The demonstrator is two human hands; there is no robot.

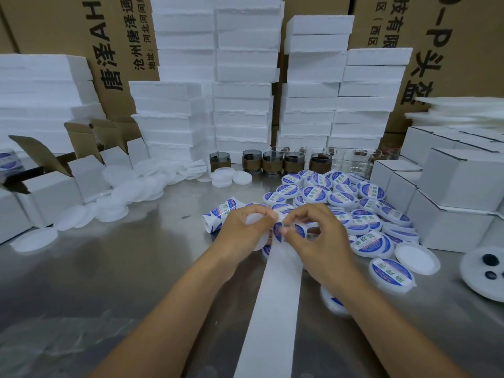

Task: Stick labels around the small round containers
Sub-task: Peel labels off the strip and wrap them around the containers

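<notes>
Head view: left hand is gripping a small white round container at center, fingers curled around it. Right hand is pinching a blue-white label against the container's side, thumb and forefinger nearly closed. White backing strip is running between both forearms along the steel tabletop. Labeled containers, too many to count, are piling beyond and beside the right hand. Five dark cups are standing farther back.

A reflective steel tabletop is backed by stacked white foam slabs, with printed brown cartons seen behind them under even light.
</notes>
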